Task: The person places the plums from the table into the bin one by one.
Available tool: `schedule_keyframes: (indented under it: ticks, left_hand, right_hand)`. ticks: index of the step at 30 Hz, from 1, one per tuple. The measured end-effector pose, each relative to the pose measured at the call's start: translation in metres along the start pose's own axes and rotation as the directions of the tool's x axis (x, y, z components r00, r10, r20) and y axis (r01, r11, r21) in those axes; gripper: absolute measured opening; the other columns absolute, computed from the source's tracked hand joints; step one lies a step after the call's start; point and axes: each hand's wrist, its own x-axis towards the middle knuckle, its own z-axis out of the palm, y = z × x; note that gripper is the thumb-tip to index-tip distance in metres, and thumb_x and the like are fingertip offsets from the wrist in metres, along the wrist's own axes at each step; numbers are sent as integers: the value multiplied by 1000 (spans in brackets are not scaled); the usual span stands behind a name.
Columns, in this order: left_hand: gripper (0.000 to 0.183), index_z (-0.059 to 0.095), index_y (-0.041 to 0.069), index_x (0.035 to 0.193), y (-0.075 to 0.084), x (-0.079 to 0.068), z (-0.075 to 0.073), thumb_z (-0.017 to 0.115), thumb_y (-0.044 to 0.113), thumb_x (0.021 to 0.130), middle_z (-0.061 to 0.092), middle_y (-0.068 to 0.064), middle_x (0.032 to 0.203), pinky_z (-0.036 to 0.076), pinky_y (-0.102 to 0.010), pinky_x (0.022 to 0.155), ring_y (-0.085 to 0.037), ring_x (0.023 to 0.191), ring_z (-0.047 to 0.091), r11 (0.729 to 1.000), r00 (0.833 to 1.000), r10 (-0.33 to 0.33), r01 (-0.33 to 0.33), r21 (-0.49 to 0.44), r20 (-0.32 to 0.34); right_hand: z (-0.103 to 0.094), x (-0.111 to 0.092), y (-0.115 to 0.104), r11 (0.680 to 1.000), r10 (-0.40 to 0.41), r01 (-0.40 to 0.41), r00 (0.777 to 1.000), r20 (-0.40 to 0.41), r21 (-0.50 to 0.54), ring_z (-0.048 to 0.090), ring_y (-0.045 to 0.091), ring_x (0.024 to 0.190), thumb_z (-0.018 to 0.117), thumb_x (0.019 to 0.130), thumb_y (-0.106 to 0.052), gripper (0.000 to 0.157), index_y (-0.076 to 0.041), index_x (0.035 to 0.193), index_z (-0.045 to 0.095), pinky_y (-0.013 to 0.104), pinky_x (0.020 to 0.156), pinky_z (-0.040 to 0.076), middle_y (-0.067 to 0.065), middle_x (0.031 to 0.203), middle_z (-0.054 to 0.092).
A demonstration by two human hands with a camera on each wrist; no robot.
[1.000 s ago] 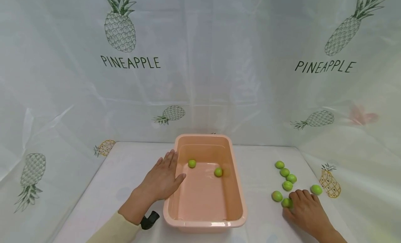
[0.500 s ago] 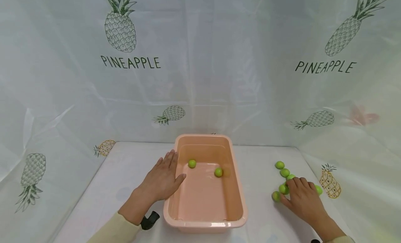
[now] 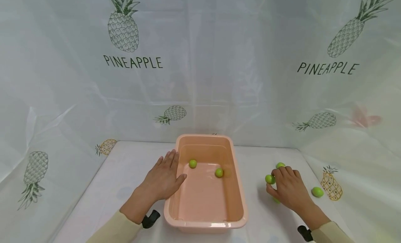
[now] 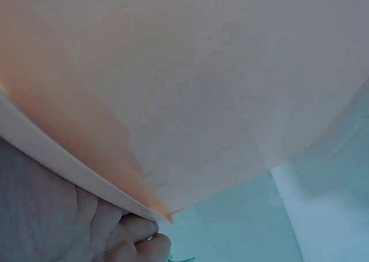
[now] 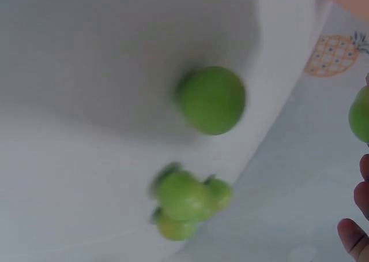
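Note:
My left hand (image 3: 163,178) rests along the left rim of a pink plastic basin (image 3: 205,224), fingers straight and thumb over the edge. In the left wrist view, part of that hand (image 4: 63,216) lies against the basin's outer side, under the rim. My right hand (image 3: 289,187) pinches a small round green fruit (image 3: 270,179) between thumb and fingers, above the right part of the table. The same fruit (image 5: 360,116) appears at the right edge of the right wrist view. Two more green fruits sit inside the basin, one at the left (image 3: 192,163) and one at the right (image 3: 219,172).
Several green fruits lie on the white table (image 3: 250,159) at the right, partly hidden by my right hand. One fruit (image 3: 317,191) lies apart, near the right edge. A pineapple-printed plastic sheet (image 3: 203,69) hangs behind the table and along its sides.
My right hand has moved from the near fruits away from me and to the left, and now has a green fruit in its fingers. The left hand and basin stay put.

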Motion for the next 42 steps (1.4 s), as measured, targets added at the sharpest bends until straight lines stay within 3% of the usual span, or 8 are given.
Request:
schedule_keyframes:
  ticks: [10, 15, 20, 25, 31, 42]
  left_hand:
    - [84, 23, -8, 164, 0, 1, -1, 51, 49, 109, 22, -26, 173, 21, -57, 131, -40, 162, 21, 1000, 1000, -8, 8, 3, 16]
    - [85, 23, -8, 164, -1, 1, 0, 51, 49, 109, 22, -26, 172, 22, -57, 131, -40, 161, 22, 1000, 1000, -10, 10, 9, 13]
    - [84, 24, -8, 164, -1, 0, 0, 52, 49, 109, 24, -26, 172, 23, -57, 130, -40, 161, 24, 1000, 1000, -9, 9, 14, 2]
    - [84, 24, -8, 164, -1, 0, 0, 52, 49, 109, 23, -26, 172, 22, -56, 130, -39, 161, 23, 1000, 1000, -15, 15, 7, 4]
    - [85, 24, -7, 164, 0, 1, 0, 53, 50, 108, 23, -25, 173, 22, -56, 131, -38, 162, 23, 1000, 1000, -25, 25, 9, 5]
    - [86, 26, -5, 164, -1, 1, 2, 50, 55, 108, 22, -23, 173, 22, -55, 131, -38, 162, 22, 997, 999, -34, 33, 69, 20]
  right_hand:
    - [-17, 71, -24, 998, -56, 59, 996, -73, 31, 47, 31, 79, 57, 85, -37, 37, -1, 94, 59, 43, 68, 38, 10, 84, 54]
    - [-31, 114, -55, 992, -46, 53, 997, -70, 116, 49, 30, 82, 68, 84, -35, 35, -3, 95, 60, 40, 70, 36, 9, 87, 57]
    - [-32, 141, -90, 979, -118, 126, 991, -61, 159, 51, 28, 83, 70, 86, -36, 33, -6, 95, 61, 40, 74, 38, 7, 89, 59]
    - [-26, 153, -115, 969, -188, 189, 982, -23, 159, 51, 25, 85, 74, 89, -36, 33, -8, 97, 60, 38, 75, 40, 4, 92, 58]
    - [-16, 159, -132, 960, -245, 235, 969, 45, 152, 46, 21, 86, 72, 91, -31, 27, -10, 97, 57, 33, 73, 37, 1, 91, 52]
    - [4, 162, -148, 947, -303, 299, 953, 16, 120, 44, 21, 82, 72, 92, -34, 29, -9, 92, 57, 37, 78, 41, 1, 84, 50]
